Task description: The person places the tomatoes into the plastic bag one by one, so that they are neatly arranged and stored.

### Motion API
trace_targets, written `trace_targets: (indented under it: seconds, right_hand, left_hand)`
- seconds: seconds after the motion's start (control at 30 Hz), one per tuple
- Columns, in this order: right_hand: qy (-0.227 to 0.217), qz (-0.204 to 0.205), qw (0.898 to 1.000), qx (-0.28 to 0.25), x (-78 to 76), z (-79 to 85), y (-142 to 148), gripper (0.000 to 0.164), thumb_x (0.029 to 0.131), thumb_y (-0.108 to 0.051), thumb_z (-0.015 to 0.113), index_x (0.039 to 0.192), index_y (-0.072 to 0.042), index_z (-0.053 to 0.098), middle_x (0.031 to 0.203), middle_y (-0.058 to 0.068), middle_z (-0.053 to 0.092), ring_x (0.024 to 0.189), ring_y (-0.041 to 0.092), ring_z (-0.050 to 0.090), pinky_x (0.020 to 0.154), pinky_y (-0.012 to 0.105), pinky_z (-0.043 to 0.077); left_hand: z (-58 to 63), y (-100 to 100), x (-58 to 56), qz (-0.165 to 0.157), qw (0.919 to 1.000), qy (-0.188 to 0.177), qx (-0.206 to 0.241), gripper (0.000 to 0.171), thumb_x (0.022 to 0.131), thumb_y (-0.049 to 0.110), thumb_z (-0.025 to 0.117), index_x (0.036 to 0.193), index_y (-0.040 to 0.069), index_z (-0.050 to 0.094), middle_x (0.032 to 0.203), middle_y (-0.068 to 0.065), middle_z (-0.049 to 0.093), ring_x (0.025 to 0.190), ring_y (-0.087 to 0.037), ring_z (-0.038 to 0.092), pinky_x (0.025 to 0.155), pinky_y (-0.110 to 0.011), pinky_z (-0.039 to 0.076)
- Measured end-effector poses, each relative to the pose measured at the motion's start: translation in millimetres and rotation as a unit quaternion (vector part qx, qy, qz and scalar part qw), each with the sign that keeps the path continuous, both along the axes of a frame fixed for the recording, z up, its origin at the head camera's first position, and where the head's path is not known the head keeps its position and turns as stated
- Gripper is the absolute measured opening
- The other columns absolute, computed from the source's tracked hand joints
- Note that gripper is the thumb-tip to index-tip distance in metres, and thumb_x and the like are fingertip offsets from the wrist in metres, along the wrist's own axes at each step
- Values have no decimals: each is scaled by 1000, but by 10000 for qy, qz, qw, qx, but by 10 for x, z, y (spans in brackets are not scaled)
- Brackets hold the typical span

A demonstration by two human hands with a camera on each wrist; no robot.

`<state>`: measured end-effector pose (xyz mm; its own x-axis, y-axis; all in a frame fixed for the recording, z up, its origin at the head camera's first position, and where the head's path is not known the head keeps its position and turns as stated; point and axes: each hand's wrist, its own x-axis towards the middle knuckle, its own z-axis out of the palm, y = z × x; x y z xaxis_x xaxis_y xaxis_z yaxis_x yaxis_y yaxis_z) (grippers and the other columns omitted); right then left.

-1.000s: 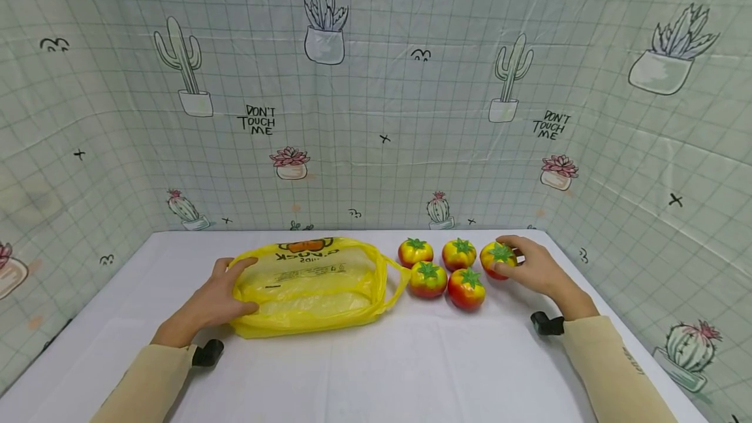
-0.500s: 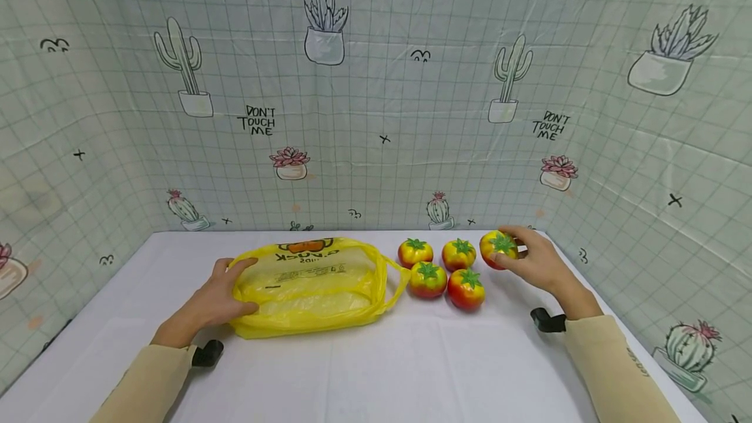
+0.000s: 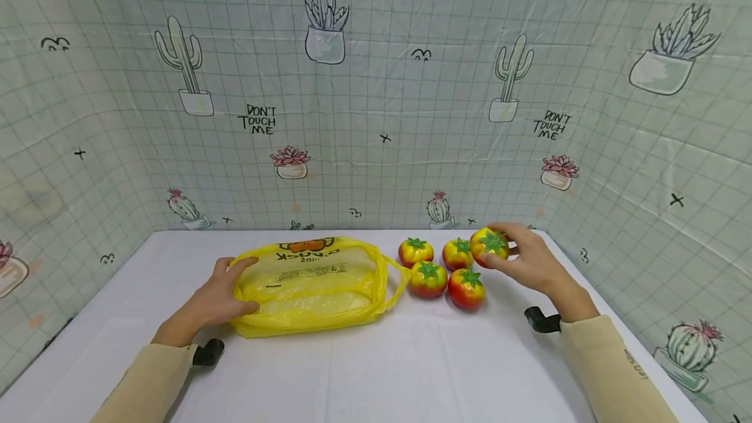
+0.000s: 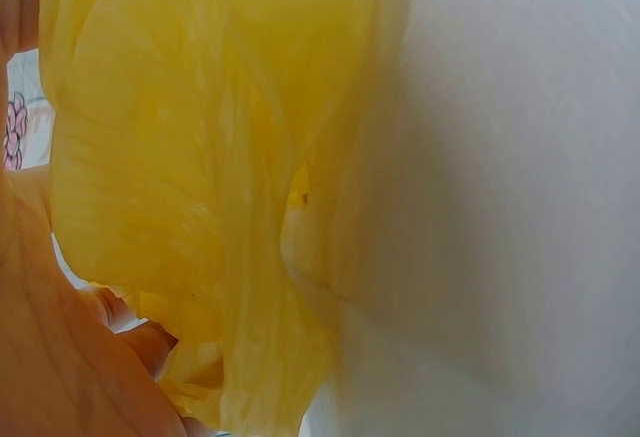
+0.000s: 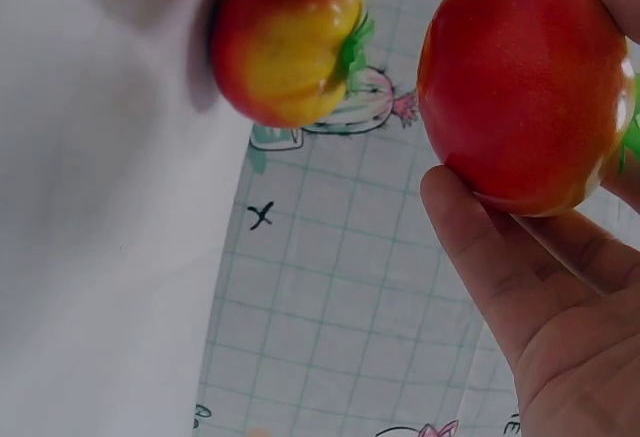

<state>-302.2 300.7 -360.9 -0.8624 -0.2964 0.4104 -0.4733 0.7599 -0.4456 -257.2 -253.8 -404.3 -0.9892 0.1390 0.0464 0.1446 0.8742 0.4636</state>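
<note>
My right hand (image 3: 531,262) grips a red and yellow tomato (image 3: 489,247) with a green leafy top, held above the table. In the right wrist view the red underside of this tomato (image 5: 525,92) faces the camera, between thumb and fingers. My left hand (image 3: 214,296) holds the left end of a yellow plastic bag (image 3: 317,286) lying on its side. Close up in the left wrist view, fingers curl at the crumpled plastic (image 4: 200,177); some fingertips are hidden behind it.
Several similar tomatoes, including a front one (image 3: 467,289) and a far left one (image 3: 415,252), sit on the white table (image 3: 399,371). One bag handle (image 3: 401,289) reaches the nearest tomato. A printed cloth wall (image 3: 376,175) encloses the back and sides.
My right hand has lifted the rightmost tomato off the table and carried it slightly left, partly in front of its neighbour. The left hand and the bag have stayed still.
</note>
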Motion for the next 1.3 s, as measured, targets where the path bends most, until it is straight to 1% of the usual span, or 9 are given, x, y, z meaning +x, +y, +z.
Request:
trace_targets:
  seconds: [0.23, 0.57, 0.7, 0.9, 1.07, 1.2, 1.3]
  right_hand:
    - [106, 217, 9997, -56, 31, 19, -79, 51, 86, -28, 71, 130, -10, 53, 121, 9, 55, 99, 22, 54, 82, 44, 53]
    - [102, 302, 9995, 27, 55, 20, -182, 53, 85, -30, 72, 130, -11, 53, 123, 9, 55, 100, 21, 55, 82, 43, 54]
    - [119, 312, 9994, 76, 65, 21, -196, 53, 85, -32, 72, 130, -13, 54, 123, 7, 55, 100, 19, 55, 82, 42, 54]
    - [96, 261, 9995, 121, 90, 34, -181, 55, 85, -35, 72, 132, -14, 53, 126, 7, 54, 102, 21, 55, 82, 44, 54]
    - [211, 437, 9988, 117, 88, 42, -226, 55, 84, -33, 73, 132, -15, 53, 125, 6, 54, 101, 19, 54, 81, 41, 54]
    - [220, 568, 9981, 102, 104, 45, -305, 55, 83, -33, 74, 131, -16, 53, 124, 4, 54, 101, 17, 55, 81, 40, 54]
    - [250, 728, 9970, 100, 123, 47, -380, 55, 83, -32, 74, 130, -14, 53, 124, 4, 54, 101, 16, 55, 80, 38, 55]
  left_hand:
    - [11, -10, 15, 53, 9999, -88, -51, 83, 75, 32, 73, 145, 11, 33, 141, -28, 16, 112, -51, 45, 86, -65, 42]
    - [18, -6, 30, 31, 10000, -77, 2, 83, 76, 30, 72, 145, 10, 33, 140, -29, 16, 113, -52, 44, 85, -65, 42]
    - [20, 5, 16, 43, 9999, -118, -7, 83, 76, 32, 73, 145, 12, 33, 141, -28, 16, 113, -51, 44, 85, -65, 42]
    - [50, 36, -41, 23, 9999, -97, -47, 81, 78, 33, 73, 146, 13, 33, 143, -27, 16, 113, -51, 45, 86, -65, 42]
    - [42, 14, -49, 51, 9999, -94, -82, 82, 77, 34, 72, 146, 13, 33, 142, -27, 16, 112, -51, 46, 85, -64, 42]
    - [38, 3, -22, 67, 9999, -142, -28, 82, 77, 34, 72, 146, 13, 33, 142, -27, 16, 112, -51, 45, 86, -65, 41]
    - [34, 5, 2, 115, 9997, -211, 1, 83, 76, 34, 73, 146, 13, 32, 142, -27, 15, 112, -51, 44, 87, -65, 41]
